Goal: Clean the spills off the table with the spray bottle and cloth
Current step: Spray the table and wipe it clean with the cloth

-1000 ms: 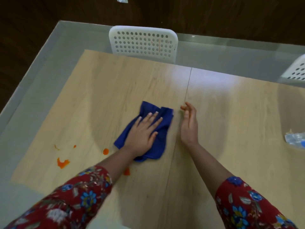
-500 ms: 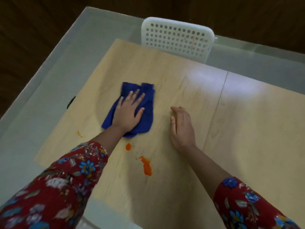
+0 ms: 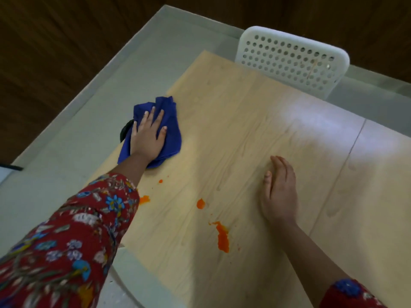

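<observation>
A crumpled blue cloth lies at the left edge of the light wooden table. My left hand presses flat on it with straight, spread fingers. My right hand rests on the tabletop to the right, fingers together and relaxed, holding nothing. Orange spills mark the wood between my arms: a long smear, a drop, a blot beside my left sleeve and a tiny speck. No spray bottle is in view.
A white perforated chair back stands at the table's far edge. Grey floor lies left of the table, a dark wooden wall beyond it. A small dark object peeks out below the cloth at the table edge.
My left hand has slid the cloth leftward to the table's left edge. My right hand has gone from raised to resting flat on the wood. The view swung left, hiding the item at far right.
</observation>
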